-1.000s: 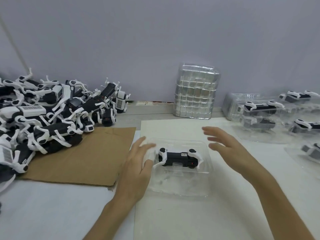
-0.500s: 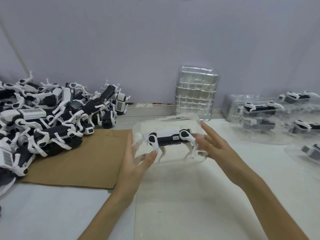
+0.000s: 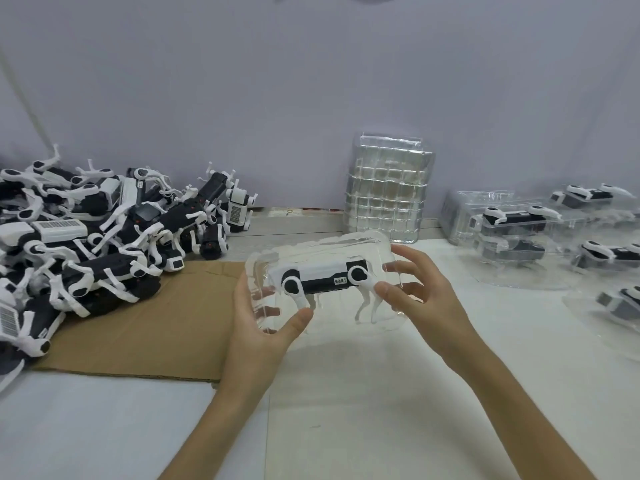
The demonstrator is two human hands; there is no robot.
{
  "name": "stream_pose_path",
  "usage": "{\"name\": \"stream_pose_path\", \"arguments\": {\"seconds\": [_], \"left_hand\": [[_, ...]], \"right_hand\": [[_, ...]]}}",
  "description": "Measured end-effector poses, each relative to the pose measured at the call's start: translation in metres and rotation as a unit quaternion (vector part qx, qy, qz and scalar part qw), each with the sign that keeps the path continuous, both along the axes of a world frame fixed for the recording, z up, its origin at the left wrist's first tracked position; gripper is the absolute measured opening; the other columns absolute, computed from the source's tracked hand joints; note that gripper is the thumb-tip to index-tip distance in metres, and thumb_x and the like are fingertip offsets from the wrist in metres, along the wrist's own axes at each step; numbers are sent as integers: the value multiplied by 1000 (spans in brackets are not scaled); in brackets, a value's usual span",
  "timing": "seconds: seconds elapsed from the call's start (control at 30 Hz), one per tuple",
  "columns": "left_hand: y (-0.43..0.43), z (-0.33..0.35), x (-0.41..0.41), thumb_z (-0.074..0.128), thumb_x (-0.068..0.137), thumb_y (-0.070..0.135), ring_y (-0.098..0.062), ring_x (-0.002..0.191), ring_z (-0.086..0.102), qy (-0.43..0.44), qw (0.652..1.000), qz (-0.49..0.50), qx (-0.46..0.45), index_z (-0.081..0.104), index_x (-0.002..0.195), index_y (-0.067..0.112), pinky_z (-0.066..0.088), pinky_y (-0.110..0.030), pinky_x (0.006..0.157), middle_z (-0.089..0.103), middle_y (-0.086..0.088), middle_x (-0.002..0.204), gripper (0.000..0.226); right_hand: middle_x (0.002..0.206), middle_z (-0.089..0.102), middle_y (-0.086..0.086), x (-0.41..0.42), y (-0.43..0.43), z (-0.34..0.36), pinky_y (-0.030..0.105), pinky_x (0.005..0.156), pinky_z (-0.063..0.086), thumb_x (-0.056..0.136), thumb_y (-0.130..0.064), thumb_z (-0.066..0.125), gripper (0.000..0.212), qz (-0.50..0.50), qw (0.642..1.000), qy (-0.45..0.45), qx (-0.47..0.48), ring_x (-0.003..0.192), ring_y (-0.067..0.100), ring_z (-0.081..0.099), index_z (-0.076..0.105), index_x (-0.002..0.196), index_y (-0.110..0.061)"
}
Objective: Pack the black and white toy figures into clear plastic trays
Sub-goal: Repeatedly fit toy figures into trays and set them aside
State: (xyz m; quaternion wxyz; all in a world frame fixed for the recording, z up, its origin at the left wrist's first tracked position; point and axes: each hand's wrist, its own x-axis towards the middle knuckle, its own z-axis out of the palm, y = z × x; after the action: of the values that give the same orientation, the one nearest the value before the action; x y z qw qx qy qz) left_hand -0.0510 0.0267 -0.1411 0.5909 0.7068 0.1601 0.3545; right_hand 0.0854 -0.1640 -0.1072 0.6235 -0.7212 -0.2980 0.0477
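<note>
A plain, pale lavender-grey wall point(image 3: 311, 81) stands behind a white desk point(image 3: 381, 410); a brown cardboard sheet point(image 3: 156, 323) lies flat on its left part.

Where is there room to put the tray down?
The white sheet under the held tray is bare, between the cardboard and the packed trays. The cardboard's near half is bare too. Crowded: the toy pile at left, the packed trays at right, the stack of empty trays behind.

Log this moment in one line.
left hand: holds tray | right hand: holds tray | toy: seated in tray | tray: tilted up, off table
</note>
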Motion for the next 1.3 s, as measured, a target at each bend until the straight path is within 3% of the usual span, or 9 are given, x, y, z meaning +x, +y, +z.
{"name": "stream_pose_path", "arguments": {"seconds": [0.13, 0.3, 0.53, 0.7, 0.9, 0.97, 1.1, 1.2, 1.3], "left_hand": [[-1, -1, 0, 84, 60, 50, -5, 105, 63, 1, 1000, -15, -7, 39, 141, 37, 53, -20, 77, 62, 16, 120, 93], [6, 0, -2, 79, 62, 59, -16, 112, 64, 5, 998, -47, -51, 45, 137, 34, 53, -39, 91, 63, 3, 125, 86], [1, 1, 0, 71, 50, 71, -14, 105, 60, 81, 997, -1, -18, 38, 141, 33, 54, -36, 85, 54, 10, 123, 104], [-2, 2, 0, 74, 83, 47, -5, 115, 54, 104, 993, -17, -57, 46, 141, 33, 46, -29, 93, 53, 11, 131, 66], [4, 5, -3, 70, 89, 39, -3, 109, 59, 116, 992, -33, -45, 62, 118, 38, 48, -32, 93, 59, 16, 126, 31], [1, 1, -2, 66, 93, 29, -3, 102, 63, 119, 992, -27, -33, 62, 117, 39, 51, -34, 91, 62, 15, 121, 27], [-1, -1, 2, 53, 101, 26, -1, 101, 67, 104, 992, -53, -54, 63, 121, 38, 50, -28, 82, 69, 14, 118, 25], [-2, -2, 3, 46, 103, 27, -4, 102, 69, 95, 991, -52, -79, 61, 129, 32, 49, -26, 80, 68, 12, 121, 30], [-6, -8, 5, 44, 104, 24, -1, 99, 68, 102, 993, -37, -52, 61, 123, 37, 49, -24, 83, 64, 17, 122, 28]], "right_hand": [[117, 61, -13, -3, 5, -4, 19, 71, 51, 86, -30, 75, 44, -28, 999, -16, -3, 80, 4, 63, 53, 119, -48], [119, 61, -13, -4, 6, -3, 28, 77, 47, 74, -54, 70, 55, 23, 998, 50, -22, 92, 9, 67, 50, 125, -48], [105, 65, -7, -5, 8, -5, 28, 68, 45, 63, -66, 74, 70, -40, 993, 104, -45, 67, 2, 66, 54, 124, -38], [118, 62, -4, 1, 1, -2, 30, 57, 53, 85, -47, 71, 56, -42, 977, 190, -92, 80, 13, 70, 50, 133, -28], [154, 36, -4, 1, -5, -4, 41, 112, 33, 92, -39, 64, 59, -159, 944, -45, -287, 137, 17, 41, 42, 147, -31], [152, 40, -9, -9, 0, 0, 36, 113, 34, 91, -29, 67, 55, -151, 949, -173, -217, 135, 9, 43, 49, 142, -32], [131, 59, -20, -33, 10, 2, 10, 101, 35, 87, -25, 70, 38, 91, 960, -225, -140, 121, -6, 53, 68, 122, -37], [124, 64, -26, -33, 17, -9, 14, 105, 22, 90, -21, 67, 35, 118, 911, -309, -247, 121, -16, 44, 70, 117, -43], [122, 66, -22, -22, 17, -14, 26, 107, 28, 91, -5, 63, 46, 43, 916, -312, -250, 122, -2, 53, 70, 119, -40]]}}
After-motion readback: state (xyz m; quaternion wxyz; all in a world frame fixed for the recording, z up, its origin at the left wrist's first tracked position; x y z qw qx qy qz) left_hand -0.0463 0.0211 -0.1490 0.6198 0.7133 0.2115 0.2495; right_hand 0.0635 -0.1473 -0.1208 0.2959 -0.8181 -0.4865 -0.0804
